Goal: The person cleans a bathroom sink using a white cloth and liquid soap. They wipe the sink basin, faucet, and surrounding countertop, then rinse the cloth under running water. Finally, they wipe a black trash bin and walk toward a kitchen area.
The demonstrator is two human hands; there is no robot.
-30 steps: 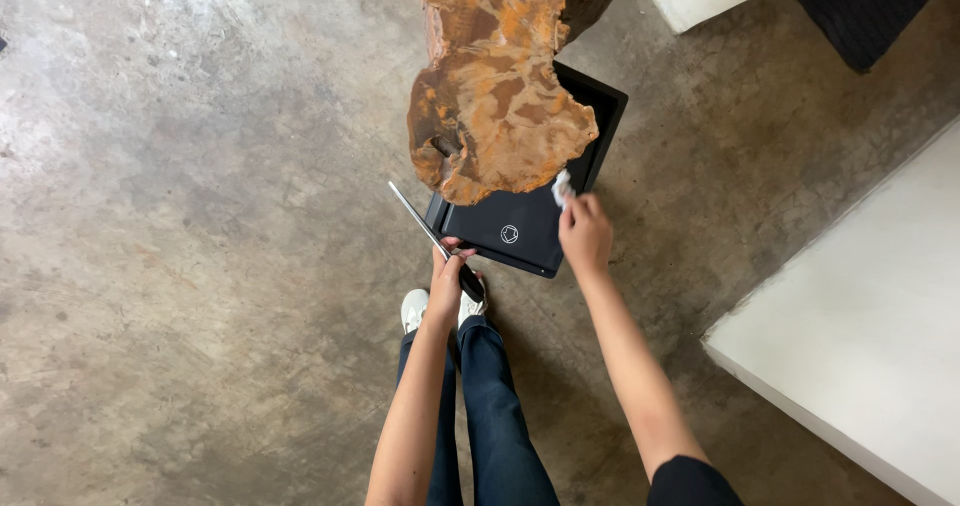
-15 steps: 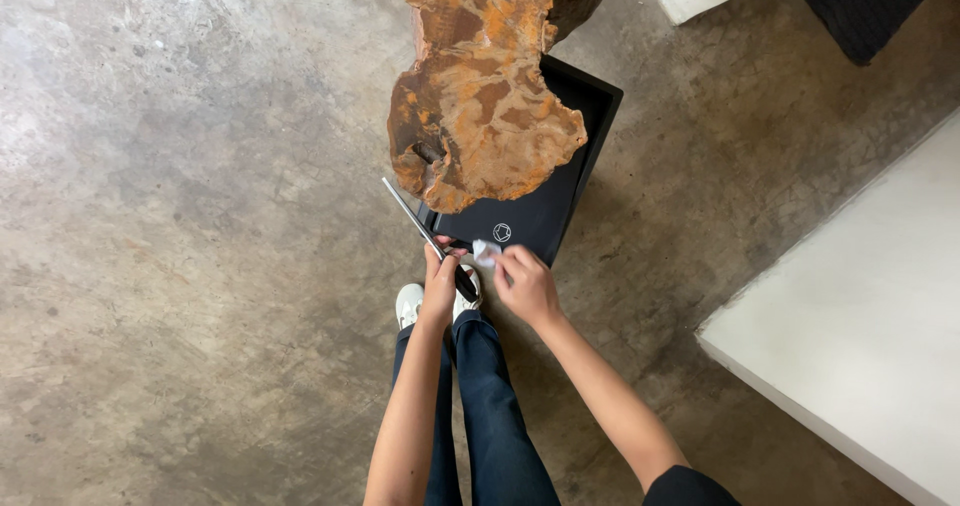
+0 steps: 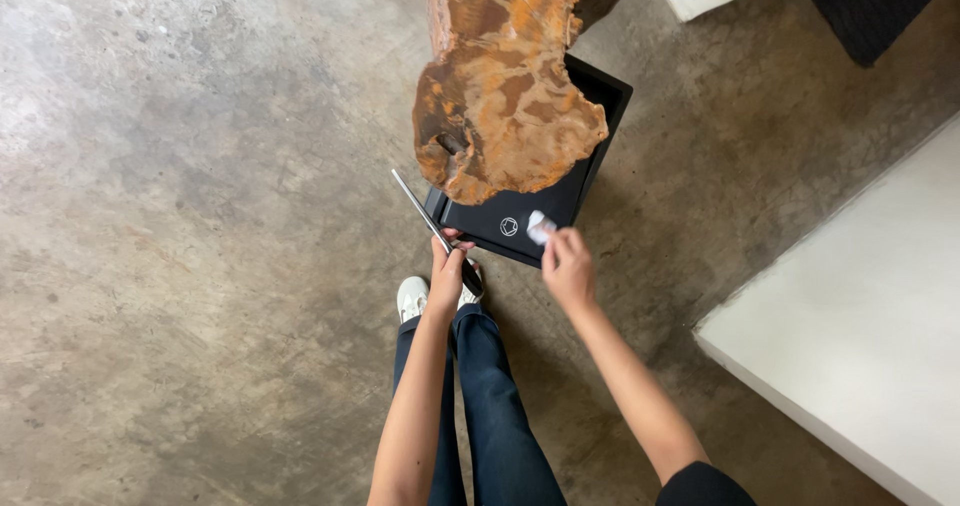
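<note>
Head view: black base [image 3: 500, 228] under rust-brown slab [image 3: 500, 96]. Left hand [image 3: 447, 274] closed round thin metal rod [image 3: 420, 211] — at base's corner. Right hand [image 3: 568, 266] pinches white wad [image 3: 539, 228] (on base's top). Risk: rod slipping, scratching base.

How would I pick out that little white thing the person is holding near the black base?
Find the big rusty-orange slab of wood at the top; beneath it sits a flat black base on the concrete floor. At the base's near edge, the right hand pinches a small white wad. It is the only white scrap on the black surface, unlike the long thin metal tool in the left hand.
</note>
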